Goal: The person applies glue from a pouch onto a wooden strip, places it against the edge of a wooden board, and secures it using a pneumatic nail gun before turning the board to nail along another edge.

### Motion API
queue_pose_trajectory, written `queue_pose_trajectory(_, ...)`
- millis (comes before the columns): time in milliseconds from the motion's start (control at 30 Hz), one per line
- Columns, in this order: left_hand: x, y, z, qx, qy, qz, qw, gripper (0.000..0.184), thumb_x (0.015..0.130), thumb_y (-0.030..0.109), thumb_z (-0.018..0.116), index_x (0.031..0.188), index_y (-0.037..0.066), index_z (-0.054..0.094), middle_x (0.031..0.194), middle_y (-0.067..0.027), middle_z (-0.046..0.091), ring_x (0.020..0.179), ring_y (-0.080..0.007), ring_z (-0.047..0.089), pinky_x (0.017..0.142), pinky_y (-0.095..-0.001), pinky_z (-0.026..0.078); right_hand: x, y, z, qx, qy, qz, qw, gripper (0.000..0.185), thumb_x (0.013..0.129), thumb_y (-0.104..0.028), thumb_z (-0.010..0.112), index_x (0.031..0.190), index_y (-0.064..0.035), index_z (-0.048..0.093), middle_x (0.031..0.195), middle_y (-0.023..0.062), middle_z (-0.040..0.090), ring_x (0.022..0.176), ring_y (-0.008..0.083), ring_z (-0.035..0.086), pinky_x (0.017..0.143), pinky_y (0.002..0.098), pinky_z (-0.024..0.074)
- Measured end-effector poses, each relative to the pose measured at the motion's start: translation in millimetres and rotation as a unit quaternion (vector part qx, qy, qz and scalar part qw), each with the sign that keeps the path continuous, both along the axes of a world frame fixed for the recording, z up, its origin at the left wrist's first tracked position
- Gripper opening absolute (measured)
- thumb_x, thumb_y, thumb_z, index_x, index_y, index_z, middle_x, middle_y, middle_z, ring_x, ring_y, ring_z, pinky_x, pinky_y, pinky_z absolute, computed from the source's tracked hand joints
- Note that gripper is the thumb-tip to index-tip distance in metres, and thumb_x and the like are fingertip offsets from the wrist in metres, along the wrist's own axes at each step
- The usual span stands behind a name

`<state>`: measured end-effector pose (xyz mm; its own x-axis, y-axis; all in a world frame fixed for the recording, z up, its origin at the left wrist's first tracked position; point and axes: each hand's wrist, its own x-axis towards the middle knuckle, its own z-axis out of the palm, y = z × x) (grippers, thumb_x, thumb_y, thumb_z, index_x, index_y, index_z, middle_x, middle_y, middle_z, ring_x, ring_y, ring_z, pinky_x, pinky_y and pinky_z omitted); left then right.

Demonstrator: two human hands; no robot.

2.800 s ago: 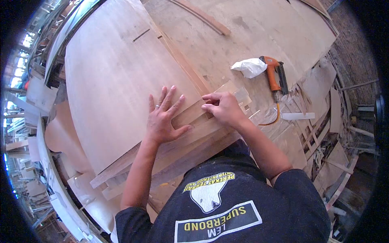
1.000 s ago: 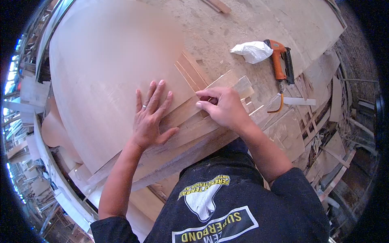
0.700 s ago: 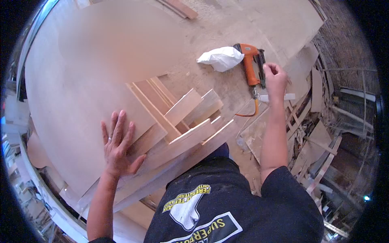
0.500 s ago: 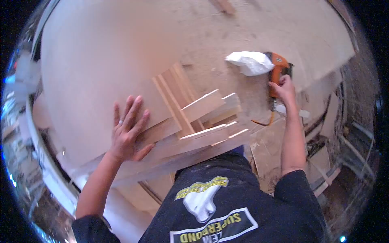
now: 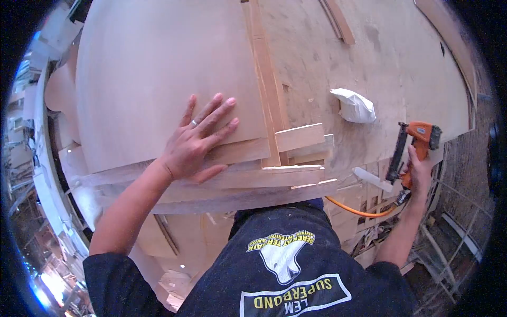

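My left hand (image 5: 198, 140) lies with spread fingers on a large pale plywood panel (image 5: 169, 68), near its front edge. A ring shows on one finger. My right hand (image 5: 417, 169) is wrapped round the handle of an orange and black nail gun (image 5: 422, 132), raised at the right side of the bench. An orange air hose (image 5: 364, 213) runs from the base of its handle towards my body. Along the panel's right edge runs a long wooden strip (image 5: 265, 79). Short wood pieces (image 5: 300, 137) with rough white edges lie at its near end.
A white plastic bag (image 5: 355, 105) rests on the worktop (image 5: 385, 68), left of the nail gun. A whitish tube-like object (image 5: 372, 179) lies by the near right edge. Further back is a brown wooden strip (image 5: 338, 21). Offcuts (image 5: 177, 285) lie below the bench.
My right hand has lifted the nail gun away from beside the white bag and moved it right and towards me. The view has shifted; my left hand remains spread on the panel.
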<state>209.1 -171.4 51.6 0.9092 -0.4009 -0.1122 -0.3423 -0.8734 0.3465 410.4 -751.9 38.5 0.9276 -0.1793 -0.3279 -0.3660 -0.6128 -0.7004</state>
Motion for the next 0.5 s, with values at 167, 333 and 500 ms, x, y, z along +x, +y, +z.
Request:
queue_pose_trajectory(167,-5,3,-1,-0.04,-0.013,0.006,0.999,0.099,0.069,0.04,0.08,0.157,0.011,0.045,0.172,-0.017,0.025,0.161,-0.036,0.019,0.13,-0.0593,-0.001,-10,36,113,-0.075,-0.032,0.117,0.99,0.032,0.092,-0.022,0.081,0.114,-0.0052,0.065,0.087,0.0009,0.065,0.066,0.0106,0.061,0.058,0.0277,0.0535)
queue_pose_trajectory(333,-9,4,-6,-0.063,-0.034,0.013,0.997,0.102,0.065,0.037,0.082,0.157,0.012,0.045,0.173,-0.0152,0.025,0.162,-0.0336,0.017,0.13,-0.0598,0.0,-22,186,163,-0.158,-0.05,0.488,0.857,0.047,0.085,-0.015,0.086,0.125,-0.0036,0.064,0.117,0.0092,0.069,0.106,0.0228,0.068,0.093,0.0385,0.0556)
queue_pose_trajectory(500,-11,7,-9,-0.06,-0.039,0.016,0.997,0.104,0.064,0.036,0.084,0.158,0.014,0.043,0.173,-0.0122,0.023,0.162,-0.0324,0.017,0.13,-0.06,0.001,-41,290,140,-0.068,-0.03,0.629,0.774,0.034,0.069,-0.007,0.081,0.101,-0.0017,0.071,0.092,0.015,0.074,0.083,0.028,0.072,0.082,0.0385,0.057)
